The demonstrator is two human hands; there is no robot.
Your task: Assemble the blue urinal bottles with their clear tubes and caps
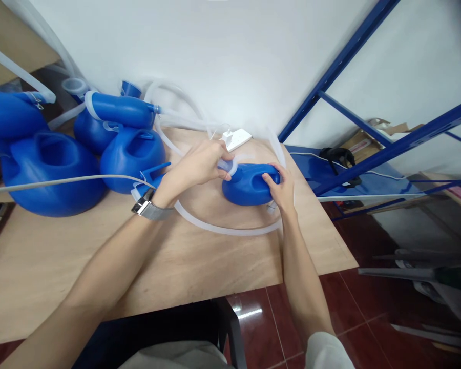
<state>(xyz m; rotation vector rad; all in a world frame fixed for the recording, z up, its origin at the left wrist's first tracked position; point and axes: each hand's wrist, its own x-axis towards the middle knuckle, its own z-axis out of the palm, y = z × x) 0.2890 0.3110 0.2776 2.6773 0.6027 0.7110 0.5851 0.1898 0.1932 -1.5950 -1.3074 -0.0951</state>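
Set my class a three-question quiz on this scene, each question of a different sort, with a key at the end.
1. True or false: the watch is worn on the right wrist.
2. What colour is the container gripped by the right hand?
A) red
B) white
C) blue
3. Short answer: what curves across the tabletop on the person's side of that container?

Key:
1. False; the watch is on the left wrist.
2. C
3. A whitish tube.
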